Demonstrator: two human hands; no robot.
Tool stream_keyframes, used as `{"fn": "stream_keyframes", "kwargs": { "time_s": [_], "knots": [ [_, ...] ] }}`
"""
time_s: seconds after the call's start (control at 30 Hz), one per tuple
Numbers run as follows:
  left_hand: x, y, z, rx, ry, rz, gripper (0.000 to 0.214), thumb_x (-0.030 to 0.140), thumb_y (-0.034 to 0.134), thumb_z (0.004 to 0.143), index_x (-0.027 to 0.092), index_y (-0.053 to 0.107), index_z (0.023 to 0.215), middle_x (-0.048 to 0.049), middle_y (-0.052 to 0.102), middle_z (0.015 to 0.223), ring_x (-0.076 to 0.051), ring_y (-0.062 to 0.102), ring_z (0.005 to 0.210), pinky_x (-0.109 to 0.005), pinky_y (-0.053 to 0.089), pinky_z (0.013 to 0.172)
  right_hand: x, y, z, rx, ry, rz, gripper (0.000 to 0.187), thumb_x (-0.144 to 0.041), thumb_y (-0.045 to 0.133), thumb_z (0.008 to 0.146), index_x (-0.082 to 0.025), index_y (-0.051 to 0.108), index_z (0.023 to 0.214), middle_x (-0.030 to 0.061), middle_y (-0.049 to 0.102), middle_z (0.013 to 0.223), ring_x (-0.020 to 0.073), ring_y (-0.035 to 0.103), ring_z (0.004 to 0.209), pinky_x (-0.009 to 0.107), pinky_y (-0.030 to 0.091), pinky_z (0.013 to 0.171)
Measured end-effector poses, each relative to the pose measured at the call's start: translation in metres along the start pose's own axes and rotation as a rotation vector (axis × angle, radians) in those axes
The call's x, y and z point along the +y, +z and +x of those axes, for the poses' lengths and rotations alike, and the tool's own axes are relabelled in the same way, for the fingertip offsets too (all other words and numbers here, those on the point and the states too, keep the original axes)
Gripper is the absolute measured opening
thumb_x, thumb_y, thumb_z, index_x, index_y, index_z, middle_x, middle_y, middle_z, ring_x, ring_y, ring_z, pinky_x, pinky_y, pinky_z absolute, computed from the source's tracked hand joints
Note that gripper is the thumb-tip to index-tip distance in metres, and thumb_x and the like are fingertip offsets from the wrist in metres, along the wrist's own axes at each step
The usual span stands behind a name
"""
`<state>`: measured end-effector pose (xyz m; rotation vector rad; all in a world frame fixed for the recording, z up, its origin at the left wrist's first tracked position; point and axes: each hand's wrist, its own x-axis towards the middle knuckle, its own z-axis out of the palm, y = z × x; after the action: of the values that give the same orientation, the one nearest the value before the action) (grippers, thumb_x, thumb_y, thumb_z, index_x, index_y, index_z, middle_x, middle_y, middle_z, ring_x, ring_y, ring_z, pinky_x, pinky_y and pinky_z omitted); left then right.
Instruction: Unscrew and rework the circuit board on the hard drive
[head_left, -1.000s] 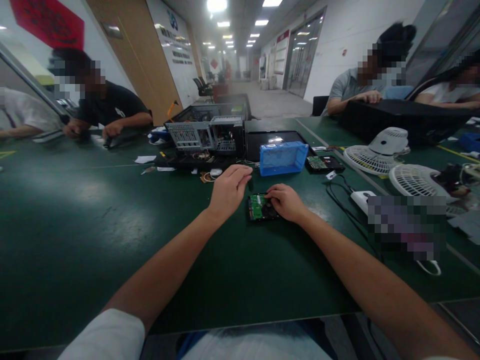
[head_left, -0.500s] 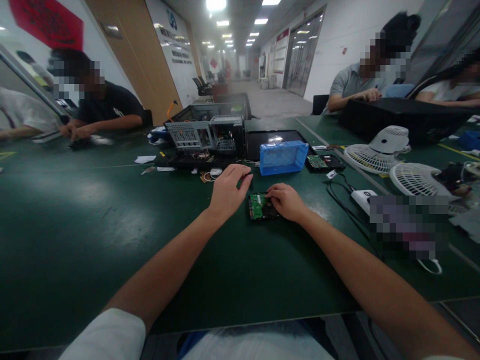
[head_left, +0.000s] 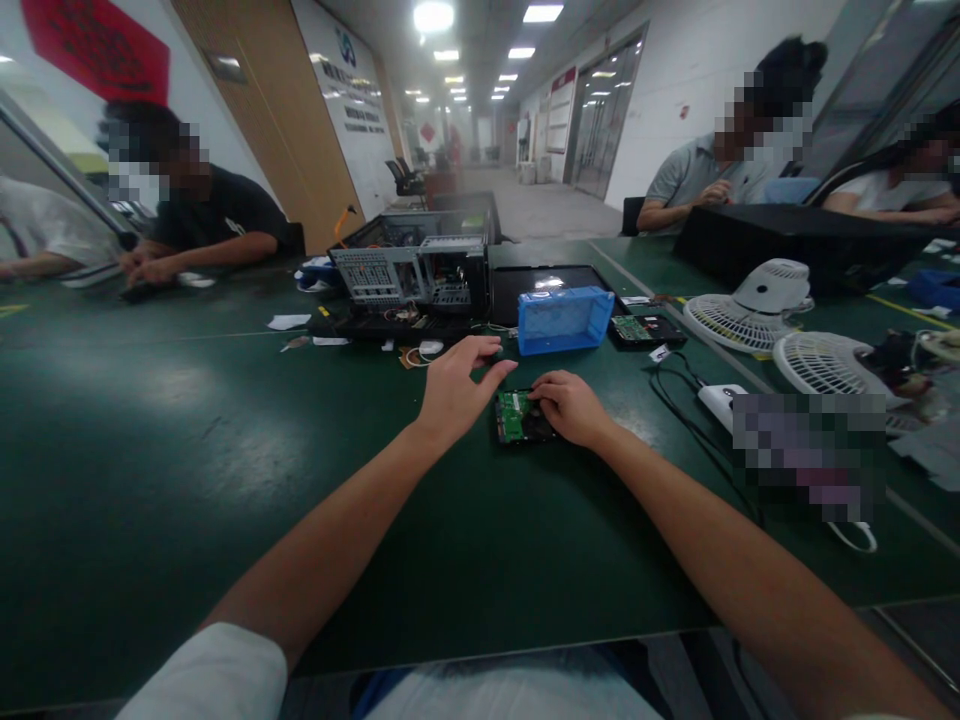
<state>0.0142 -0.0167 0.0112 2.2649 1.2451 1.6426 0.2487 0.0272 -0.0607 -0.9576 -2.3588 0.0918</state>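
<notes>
Since the earlier frames the left hand [head_left: 457, 385] has shifted slightly nearer the hard drive [head_left: 517, 417], fingers now stretched toward its upper left corner; right hand [head_left: 571, 407] has stayed put on the drive.

Hard drive lies flat on the green table [head_left: 187, 440], green circuit board facing up, just in front of the blue plastic bin [head_left: 564, 319]; right hand rests on its right half, fingers curled down against the board, thumb side hidden, so cannot tell whether it pinches anything; left hand is loosely spread, palm down, holding nothing that shows, fingertips just beside the drive.

Behind: open computer case [head_left: 416, 268] with bare metal frame; second circuit-board drive [head_left: 645, 328] right of the bin; two white fans [head_left: 750, 305] lying face up at far right; black cable [head_left: 679, 400] running past them.

Other people sit at the table edges, left and right, hands on their own items.
</notes>
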Motion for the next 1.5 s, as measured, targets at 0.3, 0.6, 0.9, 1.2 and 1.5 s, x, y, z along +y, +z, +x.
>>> {"fn": "stream_keyframes", "kwargs": {
  "time_s": [0.3, 0.6, 0.9, 1.2, 1.5],
  "knots": [
    [-0.002, 0.003, -0.002, -0.012, -0.082, -0.116, 0.019, 0.031, 0.074, 0.091, 0.02, 0.061, 0.099, -0.0066, 0.074, 0.112, -0.02, 0.074, 0.102, -0.036, 0.065, 0.087, 0.002, 0.002, 0.0, -0.004, -0.006, -0.002, 0.028, -0.007, 0.057, 0.086, -0.018, 0.08, 0.099, 0.0107, 0.074, 0.11, 0.0258, 0.066, 0.102, 0.04, 0.05, 0.095],
    [0.005, -0.006, 0.005, -0.126, 0.12, -0.011, 0.015, 0.022, 0.065, 0.096, 0.022, 0.069, 0.111, -0.0073, 0.067, 0.118, -0.02, 0.066, 0.109, -0.037, 0.06, 0.092, 0.002, 0.001, -0.001, 0.005, -0.004, 0.016, 0.029, -0.005, 0.058, 0.085, -0.02, 0.08, 0.098, 0.0096, 0.074, 0.109, 0.025, 0.066, 0.101, 0.039, 0.05, 0.094],
    [-0.002, -0.011, 0.009, -0.117, 0.217, 0.14, 0.025, 0.016, 0.057, 0.1, 0.022, 0.071, 0.119, -0.0077, 0.068, 0.111, -0.02, 0.065, 0.104, -0.039, 0.056, 0.093, 0.004, 0.003, -0.001, 0.006, -0.004, 0.016, 0.028, -0.006, 0.059, 0.085, -0.019, 0.08, 0.099, 0.0098, 0.073, 0.111, 0.0253, 0.066, 0.102, 0.04, 0.05, 0.095],
    [-0.002, -0.007, 0.006, -0.167, 0.229, 0.062, 0.032, 0.013, 0.055, 0.1, 0.022, 0.067, 0.128, -0.0087, 0.069, 0.128, -0.021, 0.065, 0.12, -0.043, 0.055, 0.106, 0.004, 0.004, -0.001, 0.008, -0.001, 0.012, 0.029, -0.006, 0.058, 0.085, -0.02, 0.08, 0.099, 0.0098, 0.074, 0.11, 0.0255, 0.066, 0.102, 0.04, 0.05, 0.095],
    [-0.003, -0.008, 0.004, -0.163, 0.134, 0.081, 0.03, 0.017, 0.068, 0.094, 0.022, 0.067, 0.123, -0.0067, 0.07, 0.119, -0.02, 0.07, 0.108, -0.038, 0.062, 0.095, 0.002, 0.003, 0.0, 0.008, 0.003, 0.009, 0.029, -0.006, 0.058, 0.085, -0.019, 0.08, 0.098, 0.0101, 0.074, 0.11, 0.0254, 0.066, 0.101, 0.04, 0.05, 0.095]
  ]
}}
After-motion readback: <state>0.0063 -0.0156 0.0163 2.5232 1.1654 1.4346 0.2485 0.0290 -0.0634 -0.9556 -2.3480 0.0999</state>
